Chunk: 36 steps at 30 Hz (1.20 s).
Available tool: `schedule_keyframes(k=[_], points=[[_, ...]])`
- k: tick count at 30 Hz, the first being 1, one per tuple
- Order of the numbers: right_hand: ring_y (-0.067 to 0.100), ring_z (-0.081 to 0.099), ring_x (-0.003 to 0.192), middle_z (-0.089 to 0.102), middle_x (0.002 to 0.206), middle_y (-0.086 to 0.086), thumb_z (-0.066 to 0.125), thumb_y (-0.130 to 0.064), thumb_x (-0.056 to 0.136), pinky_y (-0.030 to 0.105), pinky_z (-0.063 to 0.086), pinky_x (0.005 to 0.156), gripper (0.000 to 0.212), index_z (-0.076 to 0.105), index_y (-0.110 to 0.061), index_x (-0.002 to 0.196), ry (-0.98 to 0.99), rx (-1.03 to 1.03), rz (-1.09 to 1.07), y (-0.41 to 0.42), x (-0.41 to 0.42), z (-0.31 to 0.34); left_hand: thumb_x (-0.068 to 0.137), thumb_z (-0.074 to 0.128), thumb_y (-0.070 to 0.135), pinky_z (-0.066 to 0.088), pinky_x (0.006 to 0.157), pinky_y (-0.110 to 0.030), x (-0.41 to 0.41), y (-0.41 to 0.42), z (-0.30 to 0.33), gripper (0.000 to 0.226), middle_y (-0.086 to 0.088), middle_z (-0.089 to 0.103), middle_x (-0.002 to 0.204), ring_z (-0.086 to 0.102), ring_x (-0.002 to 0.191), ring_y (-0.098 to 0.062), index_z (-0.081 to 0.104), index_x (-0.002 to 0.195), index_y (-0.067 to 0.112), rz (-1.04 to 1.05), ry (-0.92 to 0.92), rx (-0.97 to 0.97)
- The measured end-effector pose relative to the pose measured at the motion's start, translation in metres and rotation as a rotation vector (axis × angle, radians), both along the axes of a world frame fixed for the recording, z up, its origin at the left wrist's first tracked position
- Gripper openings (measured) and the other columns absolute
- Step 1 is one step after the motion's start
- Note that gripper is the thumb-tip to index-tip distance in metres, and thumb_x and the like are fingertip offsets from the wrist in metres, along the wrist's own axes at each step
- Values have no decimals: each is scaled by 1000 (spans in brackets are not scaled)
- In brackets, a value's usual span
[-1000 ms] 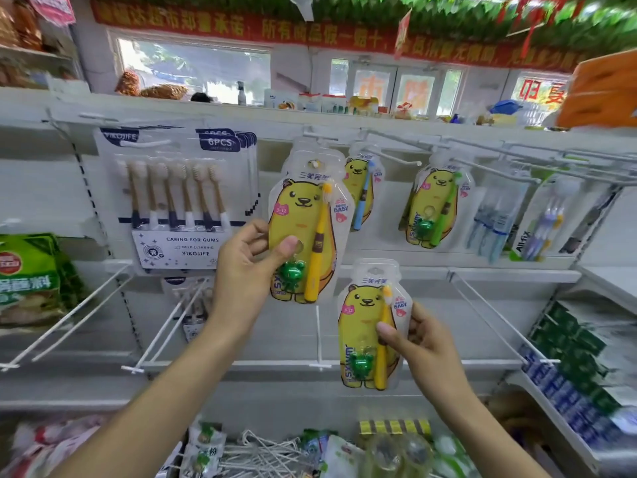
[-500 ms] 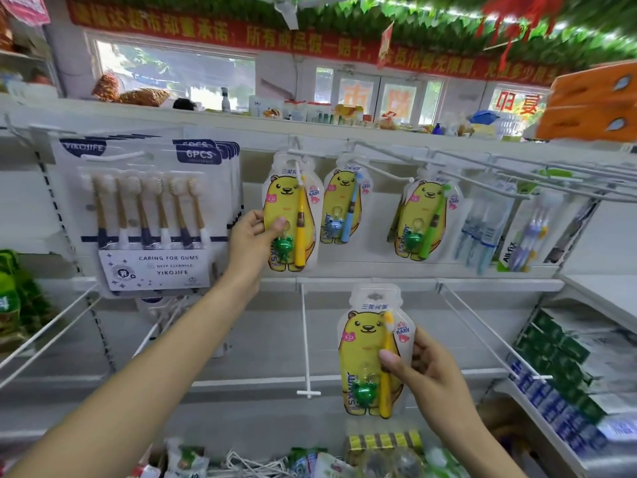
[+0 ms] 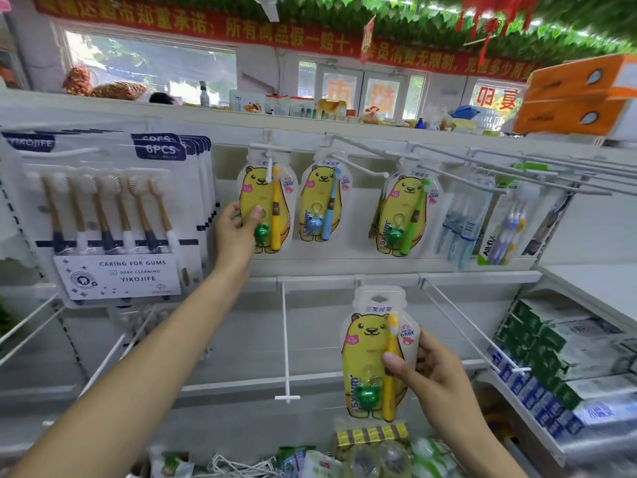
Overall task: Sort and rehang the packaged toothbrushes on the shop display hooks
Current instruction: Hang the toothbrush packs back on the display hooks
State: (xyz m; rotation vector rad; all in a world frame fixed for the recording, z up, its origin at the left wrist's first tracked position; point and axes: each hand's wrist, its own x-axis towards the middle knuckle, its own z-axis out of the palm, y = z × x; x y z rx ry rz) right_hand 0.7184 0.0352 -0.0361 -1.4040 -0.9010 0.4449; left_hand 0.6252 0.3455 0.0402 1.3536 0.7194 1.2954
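Observation:
My left hand point(image 3: 238, 225) pinches the left edge of a yellow bear toothbrush pack point(image 3: 267, 201) that hangs on a white hook point(image 3: 270, 163) in the upper row. A second yellow bear pack point(image 3: 377, 353), with a yellow brush and a green frog charm, is held low in front of the lower rail by my right hand point(image 3: 431, 370), thumb on its front. A bear pack with a blue brush point(image 3: 320, 201) and one with a green brush point(image 3: 406, 215) hang to the right.
Six-piece brush packs point(image 3: 103, 215) hang at the left. Bare hooks point(image 3: 286, 343) jut out from the lower rail. Clear brush packs point(image 3: 465, 219) hang at the upper right, above stacked toothpaste boxes point(image 3: 551, 357). A bin of loose goods point(image 3: 310, 460) sits below.
My left hand has carried its bear pack up and back onto the upper hook. My right hand has sunk a little with its pack.

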Motion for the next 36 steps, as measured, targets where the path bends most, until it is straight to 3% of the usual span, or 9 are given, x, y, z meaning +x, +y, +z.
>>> schedule_keyframes(k=[5, 9, 12, 14, 17, 20, 23, 29, 36], points=[[22, 74, 88, 77, 97, 9, 70, -16, 81, 28, 59, 73, 35, 66, -13, 115, 15, 27, 23, 1, -2, 3, 98, 60, 14, 49, 85, -24, -2, -11, -15, 30, 0, 65, 123, 61, 116, -16, 53, 127, 14, -22, -23, -102], [24, 73, 92, 76, 100, 10, 65, -17, 83, 36, 60, 79, 33, 66, -13, 116, 58, 65, 57, 5, -5, 8, 93, 61, 1, 36, 105, -32, -26, -47, -43, 60, -2, 44, 147, 44, 131, -18, 39, 146, 19, 1, 110, -79], [31, 71, 94, 74, 100, 16, 64, -19, 86, 45, 58, 82, 22, 72, -16, 106, 60, 95, 75, 12, -8, 15, 96, 62, 16, 35, 113, -37, -55, -87, -66, 44, 8, 49, 143, 46, 132, -13, 49, 136, 29, -130, 218, -8], [33, 70, 95, 73, 102, 19, 64, -20, 86, 44, 57, 85, 20, 73, -22, 103, 41, 116, 98, 18, -12, 21, 98, 60, 34, 44, 108, -38, -75, -115, -72, 27, 13, 63, 127, 59, 119, -10, 60, 125, 30, -278, 248, 55], [24, 72, 94, 76, 101, 11, 64, -16, 85, 32, 59, 79, 22, 72, -16, 106, 7, 153, 139, 30, -21, 33, 88, 66, 46, 55, 92, -32, -98, -143, -70, 37, 4, 74, 111, 71, 99, -15, 68, 115, 20, -540, 264, 74], [21, 72, 96, 76, 104, 9, 65, -14, 86, 28, 58, 79, 26, 69, -12, 111, -37, 187, 186, 44, -31, 45, 69, 80, 49, 57, 86, -30, -110, -154, -75, 46, 0, 76, 103, 72, 91, -19, 72, 106, 22, -570, 315, 67], [16, 72, 98, 77, 105, 3, 64, -13, 86, 24, 57, 79, 28, 68, -14, 113, -59, 215, 245, 53, -44, 61, 72, 88, 33, 58, 86, -34, -118, -158, -77, 39, -2, 78, 101, 74, 90, -25, 73, 106, 21, -524, 309, 68], [14, 72, 99, 76, 105, -1, 65, -17, 88, 27, 59, 81, 24, 68, -16, 112, -191, 230, 302, 70, -65, 90, 80, 73, -1, 58, 71, -27, -132, -150, -60, 24, -11, 77, 88, 72, 72, -23, 70, 104, 3, -386, 159, 92], [16, 72, 101, 76, 107, 1, 66, -11, 92, 30, 59, 84, 22, 68, -12, 114, -191, 272, 287, 86, -71, 108, 82, 72, -3, 58, 70, -25, -139, -137, -41, 25, -9, 78, 90, 74, 75, -22, 71, 106, 5, -337, 128, 180]])
